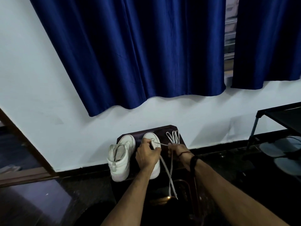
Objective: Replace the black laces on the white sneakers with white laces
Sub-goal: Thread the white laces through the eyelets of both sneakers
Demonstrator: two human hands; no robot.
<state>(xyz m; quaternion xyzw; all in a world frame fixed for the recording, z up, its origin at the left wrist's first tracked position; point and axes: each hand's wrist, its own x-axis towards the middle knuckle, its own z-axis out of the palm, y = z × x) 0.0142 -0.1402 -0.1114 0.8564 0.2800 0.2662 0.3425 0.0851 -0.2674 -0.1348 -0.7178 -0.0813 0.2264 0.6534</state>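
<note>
Head view, looking down: deep blue curtains point(133, 51) with a satin sheen hang in heavy folds over a pale wall point(32, 75), their wavy hem ending well above the floor. A narrow gap between the panels at far right shows window louvres point(229, 30). A black skirting strip point(81, 170) runs along the foot of the wall, and a brown wooden door frame point(21, 144) slants up at left. At right stands a dark metal-framed rack point(276, 118) with grey slippers point(276, 149) on the floor beneath it.

Against the wall, on a small dark stand point(162, 128), sit two white sneakers with toes pointing to the wall. The left sneaker point(120, 158) is smooth, slightly scuffed leather with its tongue open and bare eyelets. The right sneaker point(154, 162) is largely hidden by the person's left hand point(147, 153), whose fingers curl over its upper and pinch a flat white lace point(164, 163) at the front eyelets. From there the lace stretches across to the right hand point(177, 150), which grips it in a closed fist; two loose ends cross and hang down toward the dark glossy floor point(81, 201). A second white lace point(174, 136), folded in loops, lies on the stand just right of the shoes. A black thread band point(193, 161) circles the right wrist.
</note>
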